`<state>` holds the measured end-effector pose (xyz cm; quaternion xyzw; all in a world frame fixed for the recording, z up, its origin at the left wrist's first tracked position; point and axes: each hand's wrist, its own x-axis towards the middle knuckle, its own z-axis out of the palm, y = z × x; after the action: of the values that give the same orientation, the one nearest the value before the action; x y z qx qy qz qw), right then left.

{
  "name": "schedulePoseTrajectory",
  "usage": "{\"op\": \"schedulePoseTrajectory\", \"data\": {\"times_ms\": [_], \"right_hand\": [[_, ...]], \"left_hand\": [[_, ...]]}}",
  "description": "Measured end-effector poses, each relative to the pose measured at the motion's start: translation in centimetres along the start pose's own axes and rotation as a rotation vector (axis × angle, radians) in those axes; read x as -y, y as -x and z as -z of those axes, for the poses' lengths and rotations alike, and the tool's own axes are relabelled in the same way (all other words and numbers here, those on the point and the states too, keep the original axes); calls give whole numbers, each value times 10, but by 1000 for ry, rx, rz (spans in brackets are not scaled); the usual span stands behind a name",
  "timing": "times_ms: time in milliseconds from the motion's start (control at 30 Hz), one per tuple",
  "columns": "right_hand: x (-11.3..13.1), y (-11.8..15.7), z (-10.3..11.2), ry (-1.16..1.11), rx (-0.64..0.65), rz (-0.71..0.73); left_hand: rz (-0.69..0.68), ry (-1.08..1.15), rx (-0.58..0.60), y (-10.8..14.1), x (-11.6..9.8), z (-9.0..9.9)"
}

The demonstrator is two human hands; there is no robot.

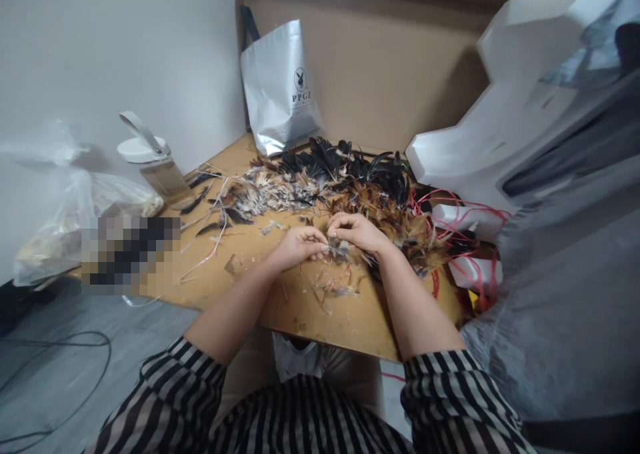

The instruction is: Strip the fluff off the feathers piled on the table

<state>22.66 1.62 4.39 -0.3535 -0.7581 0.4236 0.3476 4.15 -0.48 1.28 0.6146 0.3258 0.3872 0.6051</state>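
My left hand (pixel 303 246) and my right hand (pixel 357 233) meet above the tabletop, fingertips almost touching. Between them is a small greyish feather (pixel 340 250), pinched by the fingers of both hands. Just beyond and to the right lies a heap of brown feathers (pixel 383 207). Black feathers (pixel 325 161) are piled behind, and pale grey-brown feathers (pixel 265 191) spread to the left. Loose feather scraps (pixel 335 286) are scattered on the wood below my hands.
A silver bag (pixel 277 87) stands at the back of the wooden table (pixel 240 287). To the left are a lidded bottle (pixel 160 167) and a tied plastic bag (pixel 85 221). Red cord (pixel 480 267) tangles around white blocks at right, near a large grey covered bundle (pixel 565 294).
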Motion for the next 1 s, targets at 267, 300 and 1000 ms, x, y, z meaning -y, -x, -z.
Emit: {"op": "schedulePoseTrajectory", "data": {"times_ms": [267, 300, 1000], "right_hand": [[-21, -13, -44, -359, -358, -182], [-21, -15, -51, -400, -401, -206], [-10, -17, -77, -797, -448, -319]], "left_hand": [[-30, 436, -308, -9, 3, 7], [-36, 463, -348, -11, 5, 9], [163, 866, -344, -14, 3, 17]]}}
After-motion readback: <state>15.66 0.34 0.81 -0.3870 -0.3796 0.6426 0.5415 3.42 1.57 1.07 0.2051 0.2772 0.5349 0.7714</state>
